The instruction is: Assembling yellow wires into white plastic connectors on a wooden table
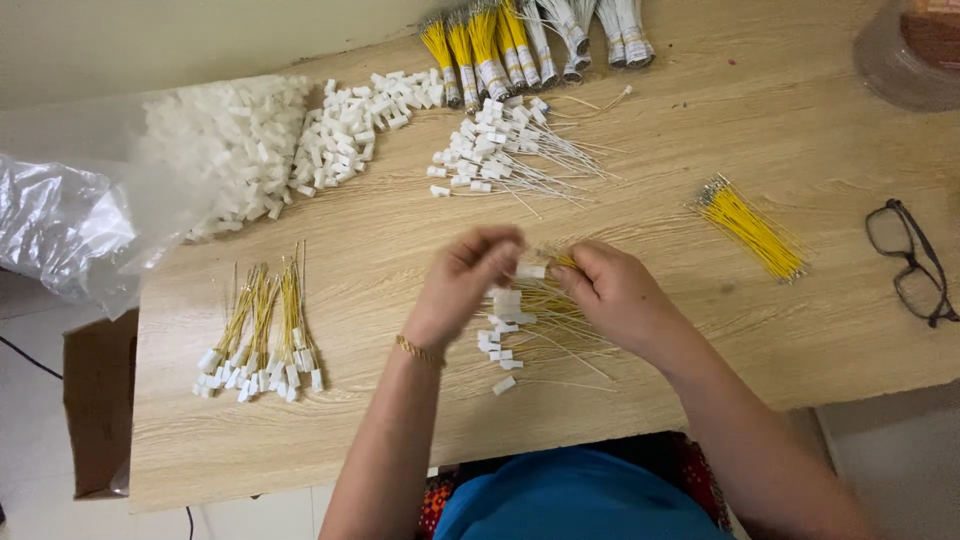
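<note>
Both forearms rose from the bottom edge of the head view and converged above the middle of the wooden surface (760, 130).

Left hand (468, 280): wrist bent, a gold bracelet (419, 351) around it, fingers curled inward toward the other hand; fingertips pinched on a small white connector (530, 271). Grip grasping that connector.

Right hand (612, 292): knuckles up, fingers folded down over a loose bunch of yellow wires (555, 300), thumb and forefinger meeting the same white connector from the opposite side. Grip clenched on the wires. The connector was between the two hands, just above the surface.

Beneath and just before the hands: scattered white connectors on wires (503, 345), lying on the surface.

Left, near edge: bundles of yellow wires with white connectors fitted (262, 340), laid side by side.

Right, mid surface: a separate bundle of bare yellow wires (750, 228), well apart from the hands. Beyond it, at the right edge, dark-framed spectacles (912, 262), folded open.

Farther, centre: a fan of thin white wires with connectors (500, 150).

Farther, left: a heap of loose white connectors (290, 140) spilling from a clear plastic bag (60, 225).

Far edge: banded bundles of yellow and white wires (530, 40). Far right corner: a clear round container (915, 50), partly cut off.
</note>
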